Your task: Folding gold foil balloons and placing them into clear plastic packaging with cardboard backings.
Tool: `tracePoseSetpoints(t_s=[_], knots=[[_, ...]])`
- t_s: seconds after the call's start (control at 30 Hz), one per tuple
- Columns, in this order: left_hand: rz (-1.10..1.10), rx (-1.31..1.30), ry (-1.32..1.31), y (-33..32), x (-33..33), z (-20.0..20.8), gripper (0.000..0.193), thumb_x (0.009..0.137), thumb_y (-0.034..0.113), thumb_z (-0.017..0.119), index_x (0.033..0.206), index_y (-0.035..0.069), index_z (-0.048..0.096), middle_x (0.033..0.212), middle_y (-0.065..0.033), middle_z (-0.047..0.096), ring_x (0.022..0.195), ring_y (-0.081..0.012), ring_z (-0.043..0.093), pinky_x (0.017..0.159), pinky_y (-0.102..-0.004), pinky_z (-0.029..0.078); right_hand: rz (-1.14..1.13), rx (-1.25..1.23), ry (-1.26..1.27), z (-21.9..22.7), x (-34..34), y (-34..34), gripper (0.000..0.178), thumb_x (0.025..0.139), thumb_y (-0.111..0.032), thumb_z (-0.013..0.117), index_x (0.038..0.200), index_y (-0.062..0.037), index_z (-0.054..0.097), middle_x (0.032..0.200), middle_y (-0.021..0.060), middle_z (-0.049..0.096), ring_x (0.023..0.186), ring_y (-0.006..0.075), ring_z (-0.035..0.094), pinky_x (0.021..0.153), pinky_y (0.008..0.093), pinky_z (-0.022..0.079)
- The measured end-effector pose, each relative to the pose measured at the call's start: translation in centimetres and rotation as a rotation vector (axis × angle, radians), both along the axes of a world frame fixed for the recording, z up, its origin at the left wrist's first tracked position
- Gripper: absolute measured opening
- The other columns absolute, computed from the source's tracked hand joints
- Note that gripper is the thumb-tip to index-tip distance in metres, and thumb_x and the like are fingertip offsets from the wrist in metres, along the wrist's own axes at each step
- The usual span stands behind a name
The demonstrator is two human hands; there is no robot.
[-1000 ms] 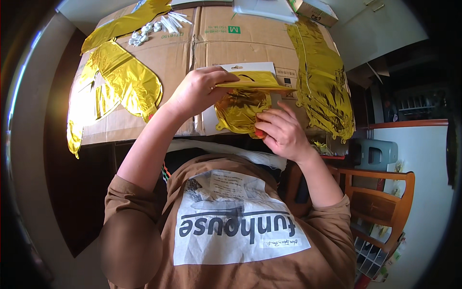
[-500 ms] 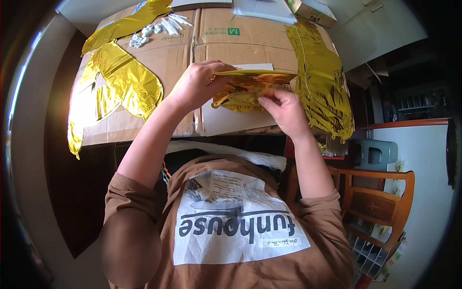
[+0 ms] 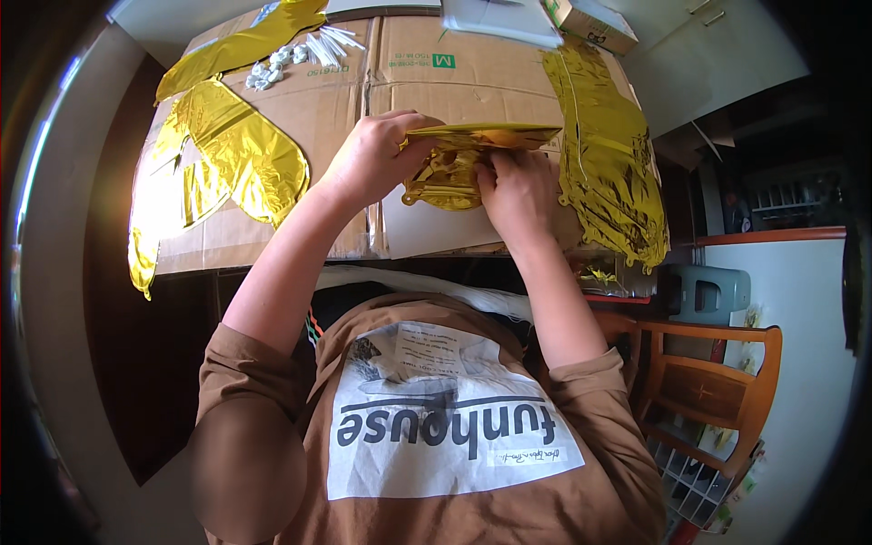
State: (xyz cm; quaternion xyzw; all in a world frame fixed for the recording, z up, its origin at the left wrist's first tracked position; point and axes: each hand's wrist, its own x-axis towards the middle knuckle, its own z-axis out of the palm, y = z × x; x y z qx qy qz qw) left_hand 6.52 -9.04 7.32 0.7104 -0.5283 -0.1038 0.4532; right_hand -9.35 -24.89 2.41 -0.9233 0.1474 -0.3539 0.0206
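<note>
Foil [image 3: 442, 188], shiny and gold, hangs folded between the person's two hands, raised above the near part of the cardboard [image 3: 454, 104] on the table. We see its upper layer almost edge-on, as a thin bright strip that runs from the left hand [image 3: 377, 156] to a pointed corner at the right. Under the strip the lower layer hangs creased and crumpled, yellow on the ridges, dark amber in the hollows, with an orange glow near the right end. We note a rounded lower edge and a small tab at its lower left corner.

Left fingers close over the left end of the fold and grip it; we find their tips partly hidden. The right hand [image 3: 518, 191] reaches in below the strip, thumb against the lower layer, fingers bent and covered by the fold; we cannot tell how tightly they pinch.

Beneath, we record a white sheet [image 3: 436, 232]. Well apart lie a wide wrinkled gold sheet [image 3: 610, 136] to the right and a smoother curved gold piece [image 3: 259, 154] to the left.
</note>
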Motion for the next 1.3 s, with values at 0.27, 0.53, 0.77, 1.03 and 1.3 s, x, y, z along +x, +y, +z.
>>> tracePoseSetpoints(t_s=[0.27,0.53,0.77,1.03,1.3], knots=[[0.032,-0.025,0.021,-0.2,0.1,0.1,0.019,0.093,0.006,0.067,0.111,-0.001,0.070,0.096,-0.0147,0.072,0.084,-0.0269,0.071,0.077,-0.0343,0.055,-0.079,0.111,-0.020,0.0,-2.0,3.1,0.022,0.082,-0.016,0.076,0.098,-0.0084,0.063,0.088,0.0074,0.061,0.076,0.0271,0.060,0.074,0.0436,0.047],[0.042,-0.060,-0.010,-0.4,0.3,0.1,0.019,0.093,0.006,0.067,0.110,0.000,0.071,0.095,-0.0148,0.072,0.083,-0.0278,0.070,0.077,-0.0351,0.055,0.211,0.074,0.016,-0.6,-1.7,4.7,0.026,0.085,-0.010,0.071,0.110,-0.0008,0.069,0.117,0.0133,0.067,0.110,0.0314,0.062,0.097,0.0462,0.047],[0.033,-0.048,-0.008,-0.6,0.3,0.0,0.018,0.093,0.006,0.067,0.110,0.000,0.071,0.095,-0.0149,0.072,0.083,-0.0287,0.070,0.077,-0.0350,0.055,0.199,0.035,0.163,-0.7,-0.2,3.6,0.038,0.089,-0.015,0.067,0.123,0.0016,0.061,0.124,0.0163,0.060,0.120,0.0351,0.054,0.107,0.0511,0.040],[0.030,-0.065,-0.034,-0.6,0.4,0.2,0.019,0.094,0.005,0.066,0.111,0.000,0.071,0.095,-0.0140,0.072,0.085,-0.0265,0.071,0.077,-0.0341,0.055,0.174,0.094,0.215,-0.4,-0.5,4.0,0.045,0.088,-0.016,0.068,0.130,-0.0004,0.059,0.120,0.0159,0.055,0.109,0.0367,0.052,0.102,0.0512,0.040],[0.058,-0.044,-0.060,-0.6,0.5,0.6,0.021,0.093,0.004,0.065,0.114,0.001,0.070,0.100,-0.0138,0.072,0.088,-0.0260,0.071,0.079,-0.0333,0.055,0.219,0.036,0.328,-0.1,-0.3,4.2,0.048,0.092,-0.021,0.064,0.137,-0.0062,0.055,0.116,0.0170,0.055,0.108,0.0369,0.053,0.102,0.0518,0.040]])
